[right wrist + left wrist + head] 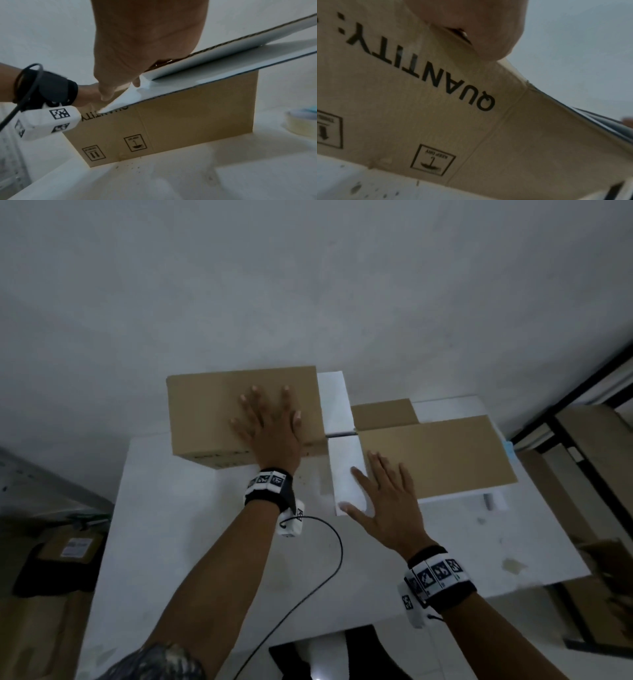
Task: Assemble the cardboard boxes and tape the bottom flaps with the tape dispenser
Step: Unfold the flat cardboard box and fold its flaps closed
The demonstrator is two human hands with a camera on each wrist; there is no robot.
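Observation:
A brown cardboard box (212,419) stands on the white table (191,542), its flaps facing up. My left hand (267,419) lies flat, fingers spread, on the left flap, which is folded down. My right hand (383,494) presses flat where a white-faced flap (346,474) meets the long brown flap (445,457) sticking out to the right. In the right wrist view the box side (171,124) shows "QUANTITY" and handling symbols upside down, and a tape roll (302,121) sits on the table beyond the box's right end. The left wrist view shows the same printed side (436,108) close up.
A black cable (329,546) runs from the left wristband across the table. Cardboard boxes (68,549) sit on the floor to the left. Flat cardboard (589,433) and a black metal frame (555,419) stand to the right. A plain wall is right behind the table.

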